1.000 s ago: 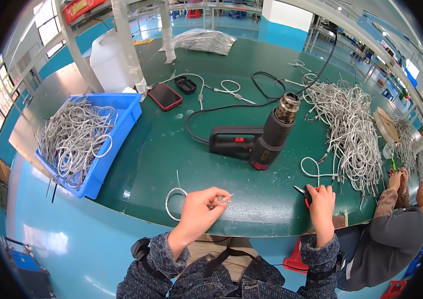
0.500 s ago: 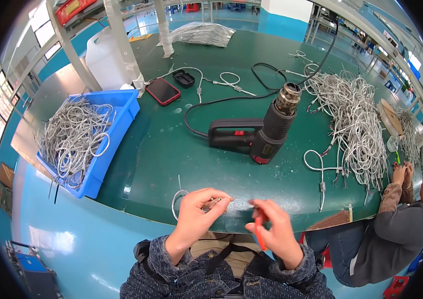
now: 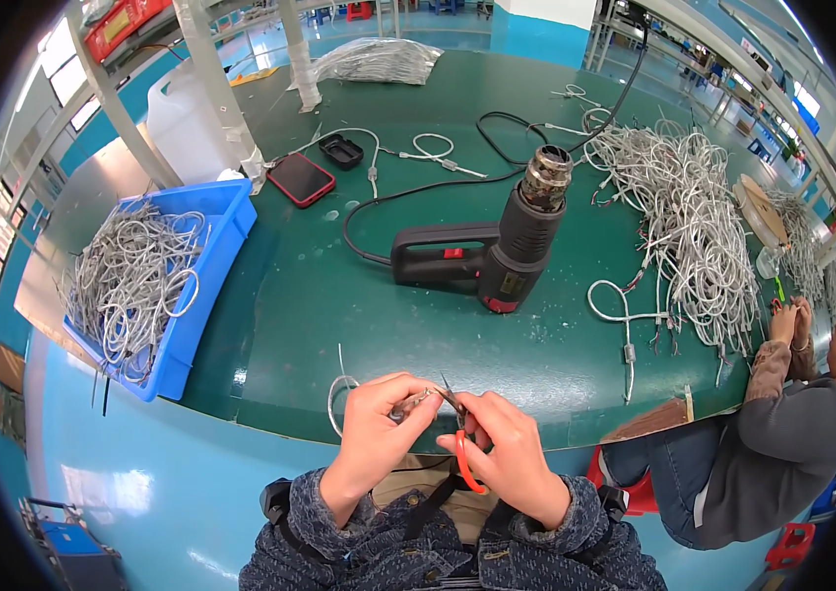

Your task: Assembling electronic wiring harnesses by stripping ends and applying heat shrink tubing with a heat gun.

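At the near edge of the green table [image 3: 290, 315] my left hand [image 3: 379, 433] pinches the end of a thin grey cable [image 3: 336, 392], whose loop lies on the table beside it. My right hand [image 3: 507, 453] grips small orange-handled cutters [image 3: 461, 451], their tip touching the cable end between my hands. The two hands are close together, fingertips almost meeting.
A black heat gun [image 3: 497, 251] lies mid-table with its cord curling back. A blue bin [image 3: 157, 286] of grey cables sits left, a big cable heap [image 3: 684, 217] right. A red phone [image 3: 302, 179] and black case [image 3: 344, 151] lie farther back. Another seated person [image 3: 782, 414] works at the right.
My right hand came in from the table's right edge to meet my left hand, bringing the orange cutters up to the cable end. The left hand stayed nearly in place.
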Tool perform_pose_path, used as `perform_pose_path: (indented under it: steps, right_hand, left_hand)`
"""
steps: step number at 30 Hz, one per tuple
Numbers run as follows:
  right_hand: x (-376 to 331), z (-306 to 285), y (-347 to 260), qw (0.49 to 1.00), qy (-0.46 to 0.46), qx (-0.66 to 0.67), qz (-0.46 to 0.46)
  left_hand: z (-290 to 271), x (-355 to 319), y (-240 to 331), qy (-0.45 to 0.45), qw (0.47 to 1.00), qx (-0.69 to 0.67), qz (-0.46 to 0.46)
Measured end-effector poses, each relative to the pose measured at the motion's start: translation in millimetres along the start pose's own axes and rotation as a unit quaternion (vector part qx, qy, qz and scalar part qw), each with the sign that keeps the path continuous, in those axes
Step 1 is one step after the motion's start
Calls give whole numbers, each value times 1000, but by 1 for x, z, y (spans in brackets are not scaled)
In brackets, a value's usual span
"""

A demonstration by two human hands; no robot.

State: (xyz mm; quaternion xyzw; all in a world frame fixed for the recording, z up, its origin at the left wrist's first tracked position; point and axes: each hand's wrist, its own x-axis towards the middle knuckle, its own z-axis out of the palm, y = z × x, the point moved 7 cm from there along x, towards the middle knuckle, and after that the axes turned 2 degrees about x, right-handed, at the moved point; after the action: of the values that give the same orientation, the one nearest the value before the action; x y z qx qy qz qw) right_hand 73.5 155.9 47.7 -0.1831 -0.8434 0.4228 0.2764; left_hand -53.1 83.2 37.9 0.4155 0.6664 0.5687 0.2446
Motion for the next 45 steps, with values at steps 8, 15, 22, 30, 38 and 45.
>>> perform_pose_path:
  steps: [8,15,22,30,38,45]
  right_hand:
    - [-3,-2,5,1000,-18,9,19]
    - [-2,-2,11,999,-23,1,34]
    - [-2,-2,24,998,-35,-18,55]
    - [-3,1,39,994,-57,-37,87]
    - [0,3,50,983,-82,-117,113]
    - [4,-1,45,977,-73,-167,112]
  left_hand:
    - [5,3,2,-16,1000,16,3]
    - [8,7,-3,-23,1000,20,-5]
    - [16,14,-22,-46,997,41,-36]
    - [26,16,-42,-57,994,2,-89]
    - [27,21,-45,-55,995,5,-78]
    - [24,20,-54,-52,991,-44,-119]
